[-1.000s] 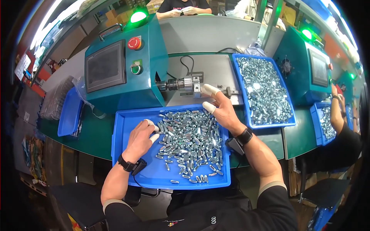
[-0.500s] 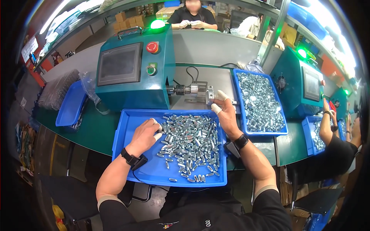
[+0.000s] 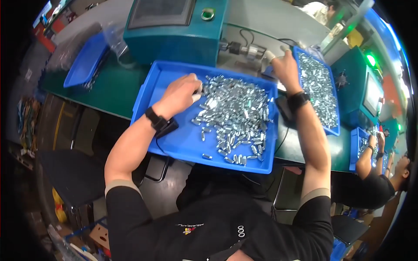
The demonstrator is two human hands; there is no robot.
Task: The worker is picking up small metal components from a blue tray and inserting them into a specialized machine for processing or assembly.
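Over blue tray (image 3: 174,143), left hand (image 3: 180,93) pinches metal parts (image 3: 233,115); right hand (image 3: 285,67) grip unclear nr machine chuck (image 3: 244,48).

A teal control box (image 3: 174,30) with a dark screen (image 3: 161,11) fills the upper middle. A spare blue tray (image 3: 85,61) sits upper left — beside it a clear bag, perhaps (image 3: 115,39). Lower right, a co-worker (image 3: 374,182) bends over another blue tray (image 3: 359,148) — near a green lamp (image 3: 370,60).

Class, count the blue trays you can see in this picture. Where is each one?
4: front tray under the left hand, right tray beside the right hand, far-left tray, co-worker's tray. Others may be hidden.
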